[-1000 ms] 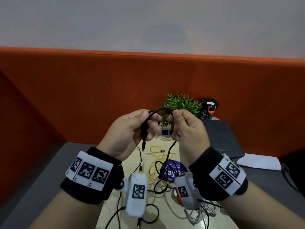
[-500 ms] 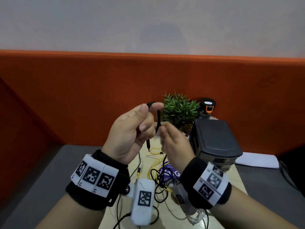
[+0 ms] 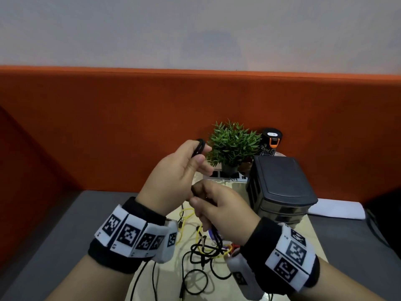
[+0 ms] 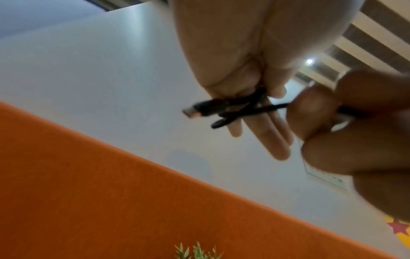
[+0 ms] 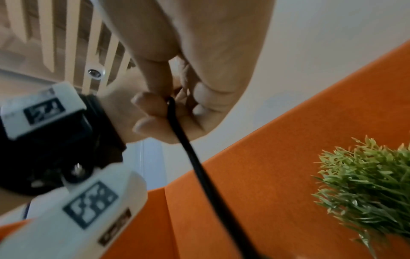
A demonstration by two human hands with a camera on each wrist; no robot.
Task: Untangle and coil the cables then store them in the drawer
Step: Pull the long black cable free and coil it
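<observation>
The left hand (image 3: 175, 177) is raised in front of the small potted plant (image 3: 233, 146), thumb and forefinger pinching a few small loops of the black cable (image 3: 200, 146); the loops stick up above the fingertips, level with the plant's leaves. In the left wrist view the cable's plug (image 4: 195, 110) pokes out sideways from that pinch, away from the right hand, and the strands cross over the left hand's straight lower fingers (image 4: 272, 138). The right hand (image 3: 221, 210) sits just below the left, nearer the person than the plant, fingers curled round the same cable. From that grip the cable runs straight down to the tangle of black and yellow cables (image 3: 208, 248) on the tabletop (image 3: 312, 237). The dark drawer unit (image 3: 282, 187) stands just right of the plant, its drawers closed.
</observation>
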